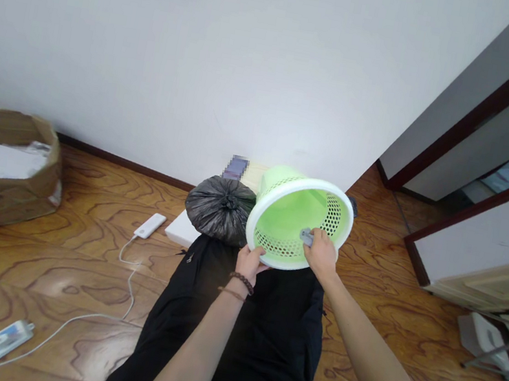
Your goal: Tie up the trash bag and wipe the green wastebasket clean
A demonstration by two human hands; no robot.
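A green basket (303, 209) tips its mouth toward the person (267, 344) beside me, its axis running forward from the left hand (249, 263), which pinches its near edge. The right hand (321, 253) clasps a grey object (306, 236) at the opening.

Single head-height view, forward and down

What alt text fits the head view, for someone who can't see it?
The left hand holds a white-rimmed green basket, tilted to show its inside, while the right hand grips a small grey object in front of the opening. A tied black bag sits beside the basket; on the wooden floor, an open cardboard box stands farther left.
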